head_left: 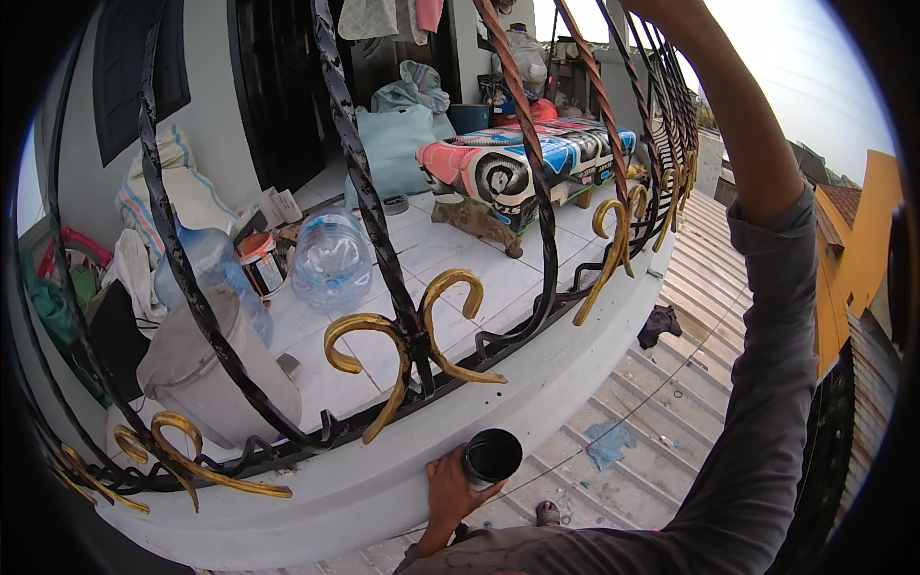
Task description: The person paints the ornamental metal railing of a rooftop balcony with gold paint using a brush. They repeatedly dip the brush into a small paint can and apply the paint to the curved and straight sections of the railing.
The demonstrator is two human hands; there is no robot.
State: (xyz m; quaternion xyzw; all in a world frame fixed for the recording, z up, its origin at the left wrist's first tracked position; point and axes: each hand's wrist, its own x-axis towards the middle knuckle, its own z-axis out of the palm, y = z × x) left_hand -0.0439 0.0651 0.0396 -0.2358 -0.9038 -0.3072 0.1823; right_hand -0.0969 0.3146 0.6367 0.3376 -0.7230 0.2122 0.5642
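Below the railing, my left hand [452,496] is wrapped round a small round cup [493,456] with a black inside. The cup is beside the white ledge [412,450], its mouth facing up. I cannot make out how full it is. My right arm reaches up along the right side, and my right hand [661,8] is cut off by the top edge near the upper bars, so its fingers are hidden. Before me stands the metal railing [364,182] with twisted black bars, some reddish-brown, and gold scrolls [450,278]. Black paint on several bars looks worn or patchy.
Behind the bars, a tiled balcony holds a grey bin [206,359], a clear water jug [331,259], a paint tub [262,264], sacks [172,177] and a bench with a colourful cover [508,172]. Below lies a ribbed metal roof [661,412] with a blue rag [609,446].
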